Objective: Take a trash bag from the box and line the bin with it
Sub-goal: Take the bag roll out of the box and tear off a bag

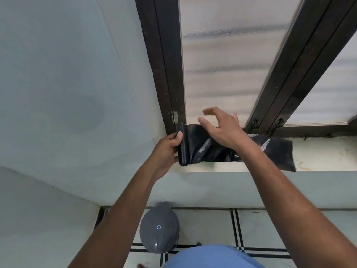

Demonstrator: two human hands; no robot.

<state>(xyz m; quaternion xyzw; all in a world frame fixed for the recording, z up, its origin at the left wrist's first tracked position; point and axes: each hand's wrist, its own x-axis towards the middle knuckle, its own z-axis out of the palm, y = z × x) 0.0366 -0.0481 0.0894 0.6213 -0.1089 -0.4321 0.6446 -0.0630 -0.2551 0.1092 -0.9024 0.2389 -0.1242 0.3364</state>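
A black roll of trash bags (183, 146) stands upright over the window sill, gripped by my left hand (167, 149). One bag (274, 151) is unrolled from it to the right, lying flat along the sill. My right hand (222, 128) hovers over the middle of the unrolled bag with fingers spread, palm down, the wrist resting on the plastic. A grey bin (159, 227) with its lid closed stands on the floor below, between my arms. No box is in view.
The pale window sill (318, 157) runs along a dark-framed window (170, 74) with frosted panes. A grey-green wall is on the left. The tiled floor (257, 227) with black stripes lies below; my blue shirt shows at the bottom edge.
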